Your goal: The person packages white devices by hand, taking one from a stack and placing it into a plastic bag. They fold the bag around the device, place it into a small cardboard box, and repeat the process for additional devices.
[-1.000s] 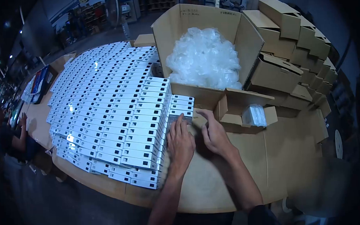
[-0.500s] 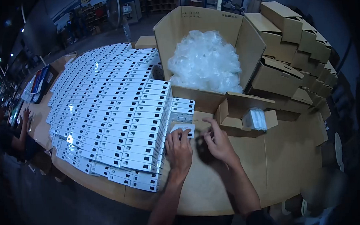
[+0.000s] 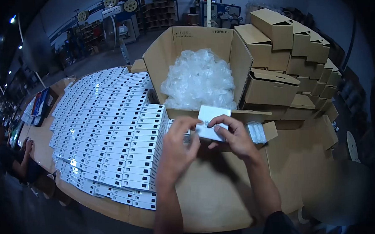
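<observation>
A flat white square plastic box is held up over the table, tilted so its broad face shows. My right hand grips it from the lower right, thumb and index finger on its face. My left hand, blurred by motion, is at its left edge, with fingertips close to the box and a gap between thumb and fingers. Left of my hands stand large stacked rows of similar white boxes with small dark square openings.
Behind my hands, a large carton holds a heap of clear plastic bags. To its right are piled brown cartons. A small open carton contains bagged white pieces. At far left, a person's arm rests near the table.
The white box has been lifted off the table and is now in my right hand. My left hand has moved from on top of it to its left edge. The view has tilted up.
</observation>
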Demonstrator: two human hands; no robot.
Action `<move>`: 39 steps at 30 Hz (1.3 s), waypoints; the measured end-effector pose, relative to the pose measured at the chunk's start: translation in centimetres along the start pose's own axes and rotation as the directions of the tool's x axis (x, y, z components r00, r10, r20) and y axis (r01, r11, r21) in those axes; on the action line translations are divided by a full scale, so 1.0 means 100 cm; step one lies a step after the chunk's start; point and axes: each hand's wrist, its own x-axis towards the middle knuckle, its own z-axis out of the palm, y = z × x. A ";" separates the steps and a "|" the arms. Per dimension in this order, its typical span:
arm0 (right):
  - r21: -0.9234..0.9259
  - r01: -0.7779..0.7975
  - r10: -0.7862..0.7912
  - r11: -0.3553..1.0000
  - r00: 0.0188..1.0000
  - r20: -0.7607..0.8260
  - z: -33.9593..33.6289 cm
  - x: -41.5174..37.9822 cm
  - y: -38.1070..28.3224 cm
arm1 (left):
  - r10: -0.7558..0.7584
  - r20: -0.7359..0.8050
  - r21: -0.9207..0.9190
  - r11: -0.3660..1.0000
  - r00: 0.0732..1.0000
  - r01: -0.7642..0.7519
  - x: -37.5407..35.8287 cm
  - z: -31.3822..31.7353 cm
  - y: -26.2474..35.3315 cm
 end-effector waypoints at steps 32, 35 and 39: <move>-0.880 0.240 -0.600 0.411 0.797 -0.063 -0.037 0.294 -0.005 | 0.094 -0.258 0.125 0.990 0.962 -0.063 0.253 0.052 -0.173; -0.871 0.251 -0.630 0.422 0.772 -0.083 -0.039 0.292 -0.007 | 0.191 -0.339 0.193 0.972 0.921 -0.130 0.248 0.064 -0.173; -0.875 0.217 -0.602 0.432 0.792 -0.100 -0.059 0.290 -0.014 | 0.356 -0.203 0.309 0.907 0.912 -0.286 0.257 0.059 -0.189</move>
